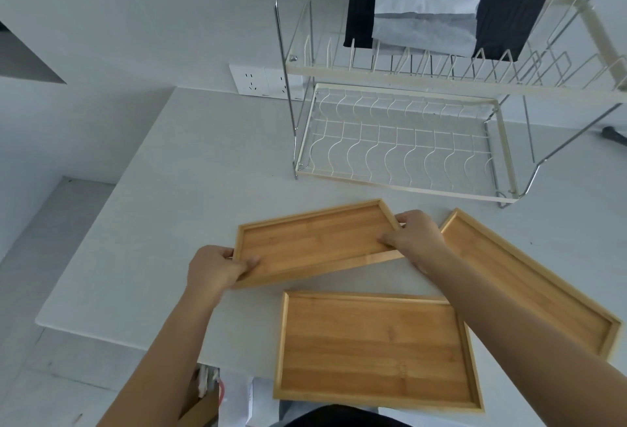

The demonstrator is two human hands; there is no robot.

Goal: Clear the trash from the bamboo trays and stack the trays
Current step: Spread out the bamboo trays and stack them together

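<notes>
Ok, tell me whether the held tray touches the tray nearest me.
Apart. The head view shows bare countertop between the held tray and the nearest tray.

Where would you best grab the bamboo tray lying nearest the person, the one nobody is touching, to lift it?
Probably by its two short ends, one hand from each side. The near tray lies flat on the counter with a low raised rim all round, so fingers can hook under the rim. The left hand and right hand hold the far tray just so.
</notes>
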